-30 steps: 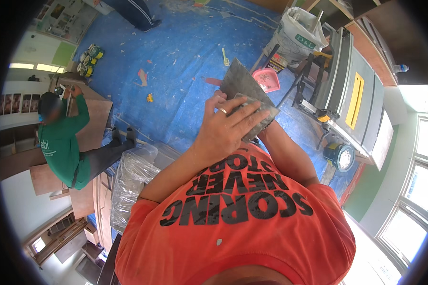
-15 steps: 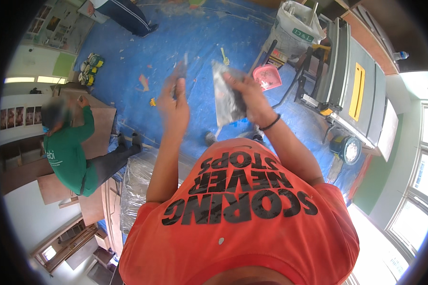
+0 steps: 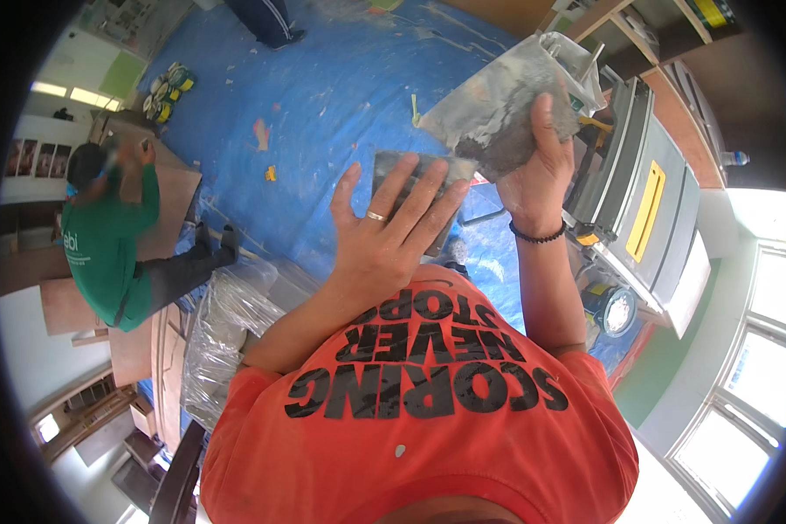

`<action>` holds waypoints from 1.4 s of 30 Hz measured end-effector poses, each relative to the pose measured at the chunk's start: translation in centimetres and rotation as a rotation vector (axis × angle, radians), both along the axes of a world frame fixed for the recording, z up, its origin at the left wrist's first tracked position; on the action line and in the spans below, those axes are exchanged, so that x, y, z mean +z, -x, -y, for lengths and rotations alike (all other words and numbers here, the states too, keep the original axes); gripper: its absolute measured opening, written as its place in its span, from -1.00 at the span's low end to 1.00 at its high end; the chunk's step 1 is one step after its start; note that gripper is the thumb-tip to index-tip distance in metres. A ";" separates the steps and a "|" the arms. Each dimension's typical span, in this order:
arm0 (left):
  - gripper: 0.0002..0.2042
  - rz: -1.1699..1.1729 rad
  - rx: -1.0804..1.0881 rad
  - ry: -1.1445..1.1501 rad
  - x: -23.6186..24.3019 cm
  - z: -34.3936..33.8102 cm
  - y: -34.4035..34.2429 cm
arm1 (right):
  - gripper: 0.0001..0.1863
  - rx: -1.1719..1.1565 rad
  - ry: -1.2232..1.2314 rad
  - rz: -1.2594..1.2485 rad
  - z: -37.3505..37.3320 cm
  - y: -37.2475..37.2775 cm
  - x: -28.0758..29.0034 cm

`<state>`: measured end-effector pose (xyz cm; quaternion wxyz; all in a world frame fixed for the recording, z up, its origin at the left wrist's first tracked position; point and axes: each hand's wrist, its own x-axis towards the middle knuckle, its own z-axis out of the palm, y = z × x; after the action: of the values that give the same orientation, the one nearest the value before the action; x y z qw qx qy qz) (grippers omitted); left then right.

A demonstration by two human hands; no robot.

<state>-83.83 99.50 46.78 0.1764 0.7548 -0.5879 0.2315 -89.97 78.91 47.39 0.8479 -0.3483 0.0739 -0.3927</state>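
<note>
My right hand [image 3: 537, 183] grips a broad putty spreader [image 3: 485, 96], its thumb lying over the top face and its fingers hidden beneath. Pale and grey putty coats that flat plate, with a dark, thick band near the thumb. To its left, my left hand [image 3: 384, 240] holds a smaller flat putty spreader [image 3: 382, 164]. Its fingers are fanned across the grey face, while the left thumb sticks out to the side. The right edge of the smaller spreader comes close to the near edge of the larger one; I cannot tell whether they touch.
A table saw [image 3: 664, 210] stands at my right, with a white sack [image 3: 581, 61] beyond it and a bucket [image 3: 616, 310] nearer. Blue sheeting [image 3: 306, 105] covers the floor. Left are a plastic-wrapped bundle [image 3: 214, 341] and a person in green [image 3: 109, 253]; another person's legs [image 3: 266, 22] show far off.
My right hand has moved right and up with its spreader, turning the smeared face into view. My left hand has come right and nearer me, its spreader turned from edge-on to flat.
</note>
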 end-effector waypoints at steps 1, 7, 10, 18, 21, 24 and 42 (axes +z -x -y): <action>-0.56 0.004 0.014 0.013 0.1 0.1 0.2 | -0.48 0.008 0.001 0.023 -0.2 0.1 0.5; -0.56 -0.062 0.050 0.064 1.0 -0.1 0.8 | -0.39 0.044 0.007 0.076 -2.2 0.7 2.2; -0.53 -0.041 0.050 0.128 1.2 0.0 0.8 | -0.36 0.121 0.065 0.095 -2.7 1.0 2.8; -0.57 -0.034 0.041 0.195 0.2 -0.1 0.5 | -0.24 0.169 0.165 0.120 -3.5 1.1 2.5; -0.60 -0.043 0.036 0.200 0.2 -0.2 0.3 | -0.26 0.229 0.246 0.059 -3.7 1.3 2.5; -0.65 -0.086 0.044 0.188 0.3 -0.2 0.3 | -0.25 0.244 0.256 0.056 -4.0 1.2 2.6; -0.44 -0.120 0.122 0.238 4.3 -0.9 -4.8 | -0.37 0.409 0.070 -0.123 -7.0 1.0 1.1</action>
<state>-79.00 100.42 51.12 0.2850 0.7755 -0.4976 0.2642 -90.96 85.88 48.44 0.8912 -0.4087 0.0393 -0.1928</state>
